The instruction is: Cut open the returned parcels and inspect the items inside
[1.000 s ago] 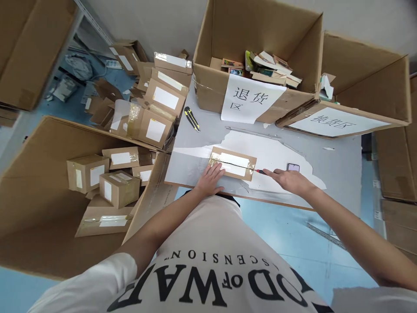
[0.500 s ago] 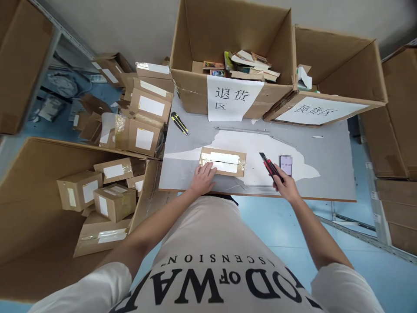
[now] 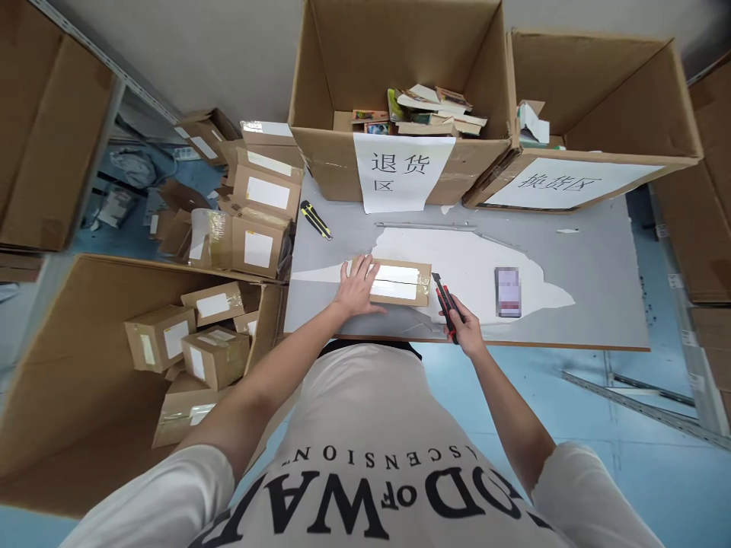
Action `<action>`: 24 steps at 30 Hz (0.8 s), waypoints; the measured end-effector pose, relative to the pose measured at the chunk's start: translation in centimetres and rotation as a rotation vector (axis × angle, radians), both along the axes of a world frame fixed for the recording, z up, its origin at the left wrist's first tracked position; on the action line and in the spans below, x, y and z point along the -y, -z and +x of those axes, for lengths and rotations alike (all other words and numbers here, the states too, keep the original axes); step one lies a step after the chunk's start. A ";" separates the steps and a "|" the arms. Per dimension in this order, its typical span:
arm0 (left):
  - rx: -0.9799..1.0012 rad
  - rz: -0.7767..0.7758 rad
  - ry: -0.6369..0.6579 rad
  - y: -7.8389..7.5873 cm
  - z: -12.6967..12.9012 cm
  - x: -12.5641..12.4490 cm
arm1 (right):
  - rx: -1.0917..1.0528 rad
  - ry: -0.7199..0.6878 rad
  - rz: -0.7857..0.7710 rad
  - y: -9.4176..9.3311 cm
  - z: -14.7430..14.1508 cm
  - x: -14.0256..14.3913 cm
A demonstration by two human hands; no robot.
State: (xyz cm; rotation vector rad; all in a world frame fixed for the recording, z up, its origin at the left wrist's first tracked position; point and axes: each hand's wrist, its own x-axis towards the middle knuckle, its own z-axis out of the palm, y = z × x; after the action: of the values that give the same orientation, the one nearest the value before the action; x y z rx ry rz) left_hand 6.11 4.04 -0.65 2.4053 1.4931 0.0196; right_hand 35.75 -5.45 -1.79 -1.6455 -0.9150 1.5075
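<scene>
Close to the front edge of the grey table [image 3: 594,304], just before my body, lies a small brown box [image 3: 403,281], its long side running left to right. My left hand [image 3: 355,289] rests across the left end of it, fingers spread and palm down, grasping nothing. Along the white label on top runs a dark lengthwise line. My right hand [image 3: 467,331] is closed around the handle of a red-and-black cutter [image 3: 448,308], the blade out and pointing away from me, its tip just beside the box's right end; I cannot tell whether they touch. Right of that hand a phone [image 3: 507,292] lies on the white patch [image 3: 457,255] of the tabletop. A yellow-and-black cutter [image 3: 316,220] lies farther back on the left, near the large carton [image 3: 328,164] of books [image 3: 439,114]. Left of the table, an open carton [image 3: 51,365] holds several small parcels [image 3: 215,356].
</scene>
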 end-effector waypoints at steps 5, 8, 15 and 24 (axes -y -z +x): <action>0.054 0.006 -0.038 0.0 0.2 -0.2 | 0.036 -0.070 -0.013 -0.4 0.7 -0.3; 0.086 0.010 -0.058 0.2 0.2 -0.1 | 0.063 -0.123 -0.024 -0.6 1.3 -0.3; 0.102 -0.013 -0.079 0.6 0.1 0.1 | 0.094 -0.256 -0.054 -1.0 2.6 0.6; 0.106 -0.017 -0.079 0.7 0.1 0.2 | 0.064 -0.263 -0.119 -1.4 3.1 2.8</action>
State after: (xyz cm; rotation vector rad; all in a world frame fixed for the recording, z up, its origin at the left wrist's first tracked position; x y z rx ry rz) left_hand 6.20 3.87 -1.32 2.2927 1.5326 0.1496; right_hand 38.81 -8.24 -0.40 -1.7183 -1.1318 1.7216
